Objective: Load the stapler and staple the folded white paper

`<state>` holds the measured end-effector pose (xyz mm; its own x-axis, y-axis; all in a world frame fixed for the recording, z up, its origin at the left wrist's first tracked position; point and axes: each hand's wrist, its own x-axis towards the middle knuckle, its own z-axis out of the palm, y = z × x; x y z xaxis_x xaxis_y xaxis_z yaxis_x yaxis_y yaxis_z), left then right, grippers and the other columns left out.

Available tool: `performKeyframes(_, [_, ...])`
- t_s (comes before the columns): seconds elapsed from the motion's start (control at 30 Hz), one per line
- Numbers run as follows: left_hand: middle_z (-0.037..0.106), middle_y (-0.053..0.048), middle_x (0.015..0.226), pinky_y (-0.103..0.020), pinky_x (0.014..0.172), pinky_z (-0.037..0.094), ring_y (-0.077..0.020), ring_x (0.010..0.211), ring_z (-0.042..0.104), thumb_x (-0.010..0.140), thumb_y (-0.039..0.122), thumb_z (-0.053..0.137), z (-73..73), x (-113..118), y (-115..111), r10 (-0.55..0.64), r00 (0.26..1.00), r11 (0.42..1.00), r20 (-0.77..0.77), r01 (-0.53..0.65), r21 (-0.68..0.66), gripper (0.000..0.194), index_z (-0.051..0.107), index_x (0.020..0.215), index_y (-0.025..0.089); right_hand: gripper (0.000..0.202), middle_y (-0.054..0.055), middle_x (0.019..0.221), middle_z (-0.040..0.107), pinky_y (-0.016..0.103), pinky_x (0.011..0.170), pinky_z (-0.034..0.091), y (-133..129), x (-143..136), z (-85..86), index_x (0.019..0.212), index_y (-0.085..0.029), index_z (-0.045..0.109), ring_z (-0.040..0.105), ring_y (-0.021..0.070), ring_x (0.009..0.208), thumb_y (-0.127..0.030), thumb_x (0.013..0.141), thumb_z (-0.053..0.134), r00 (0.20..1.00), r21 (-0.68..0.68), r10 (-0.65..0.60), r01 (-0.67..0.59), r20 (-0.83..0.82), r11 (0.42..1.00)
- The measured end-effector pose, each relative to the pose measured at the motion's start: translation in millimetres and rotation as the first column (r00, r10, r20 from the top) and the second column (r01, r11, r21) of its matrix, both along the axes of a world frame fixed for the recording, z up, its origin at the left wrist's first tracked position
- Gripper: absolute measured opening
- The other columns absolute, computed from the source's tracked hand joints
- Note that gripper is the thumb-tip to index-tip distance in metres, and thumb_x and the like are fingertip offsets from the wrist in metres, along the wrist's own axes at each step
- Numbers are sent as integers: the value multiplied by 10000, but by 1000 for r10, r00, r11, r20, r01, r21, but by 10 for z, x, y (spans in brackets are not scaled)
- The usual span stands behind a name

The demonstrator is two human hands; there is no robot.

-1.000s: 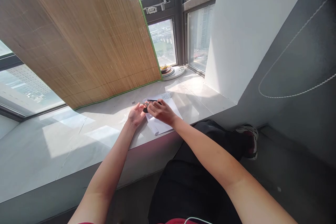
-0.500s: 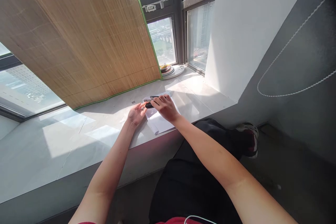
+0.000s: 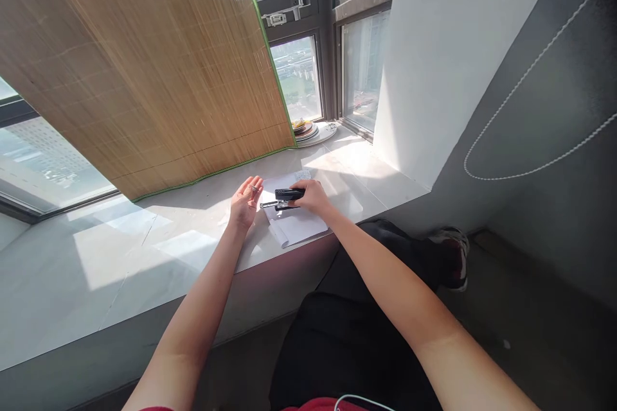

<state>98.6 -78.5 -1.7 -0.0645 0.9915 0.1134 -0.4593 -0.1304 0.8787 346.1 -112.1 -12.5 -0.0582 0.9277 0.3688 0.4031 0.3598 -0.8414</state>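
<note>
My right hand [image 3: 314, 197] is closed around the rear end of a black stapler [image 3: 288, 194]. The stapler is hinged apart, its silver magazine [image 3: 268, 205] sticking out to the left below the raised top. Just left of it, my left hand [image 3: 245, 204] is turned palm up with its fingers curled. A small metallic piece [image 3: 254, 188], which looks like a short strip of staples, rests at those fingers. Sheets of white paper [image 3: 301, 228] lie under the stapler on the pale window sill, one edge curled up at the near left corner.
Stacked plates [image 3: 311, 132] stand in the sill's far corner by the windows. A bamboo blind [image 3: 183, 77] hangs down to the sill on the left. The sill's front edge [image 3: 187, 296] runs below my forearms. A beaded cord [image 3: 501, 103] hangs on the right.
My right hand has shifted right and turned the stapler, so its split-apart side now shows. My left hand has drawn away from it, up and left, covering where small dark strips lay.
</note>
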Motion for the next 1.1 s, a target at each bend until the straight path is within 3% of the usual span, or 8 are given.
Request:
performKeyframes(0.23, [815, -65, 1063, -397, 1190, 549, -202, 1090, 805, 790, 313, 1016, -34, -19, 24, 12, 1000, 998, -17, -11, 61, 432, 715, 1085, 221, 303, 7, 957, 819, 424, 959, 552, -5, -32, -25, 979, -267, 857, 735, 280, 1008, -200, 696, 943, 988, -94, 52, -38, 149, 995])
performKeyframes(0.3, [798, -26, 969, -366, 1130, 571, -180, 1020, 802, 744, 345, 1048, -31, -10, 6, -20, 999, 996, -35, 22, 83, 481, 695, 1050, 233, 365, 47, 1101, 823, 486, 1034, 517, -53, -48, 10, 1076, -263, 848, 716, 319, 1119, -248, 728, 961, 978, 9, 13, -15, 210, 1000])
performKeyframes(0.37, [769, 3, 871, -328, 1039, 598, -170, 959, 791, 696, 369, 1073, -23, 8, -24, -60, 997, 992, -54, 66, 109, 528, 689, 1034, 238, 464, 97, 1318, 784, 549, 1122, 453, -115, -88, 64, 1246, -262, 812, 670, 349, 1251, -290, 803, 946, 968, 209, -40, -13, 249, 978])
performKeyframes(0.5, [736, 22, 802, -286, 905, 605, -164, 878, 761, 669, 376, 1083, -3, 49, -98, -146, 983, 974, -108, 162, 159, 534, 705, 1023, 249, 467, 116, 1451, 736, 545, 1178, 404, -222, -211, 179, 1474, -293, 698, 627, 320, 1328, -270, 1013, 768, 948, 501, -20, -150, 317, 852])
performKeyframes(0.67, [670, 34, 757, -282, 774, 558, -151, 755, 692, 615, 419, 1102, -12, 52, -151, -240, 954, 949, -182, 270, 162, 557, 710, 961, 229, 437, 100, 1415, 762, 526, 1171, 416, -284, -339, 223, 1520, -314, 661, 639, 292, 1305, -209, 1098, 615, 886, 605, -11, -307, 463, 735])
performKeyframes(0.83, [613, 43, 694, -287, 643, 466, -142, 629, 591, 471, 534, 1124, -23, 43, -181, -304, 918, 925, -253, 348, 152, 692, 699, 929, 235, 447, 79, 1320, 794, 501, 1139, 426, -336, -389, 195, 1476, -329, 683, 668, 266, 1215, -125, 1103, 542, 851, 636, -70, -332, 521, 697])
performKeyframes(0.97, [631, 25, 689, -320, 707, 494, -180, 681, 621, 541, 695, 1051, 2, 90, -213, -274, 930, 932, -244, 319, 171, 728, 706, 1003, 251, 369, 67, 1282, 800, 475, 1128, 412, -370, -364, 226, 1414, -303, 698, 669, 249, 1154, -150, 1120, 535, 869, 665, -106, -286, 484, 690])
performKeyframes(1.1, [638, 0, 689, -337, 745, 520, -180, 664, 599, 801, 891, 775, 67, 69, -152, -159, 973, 951, -169, 196, 237, 682, 689, 1033, 255, 198, 81, 1205, 807, 457, 1085, 432, -290, -152, 294, 1266, -249, 733, 662, 267, 1116, -256, 1118, 603, 921, 649, -169, -108, 350, 753])
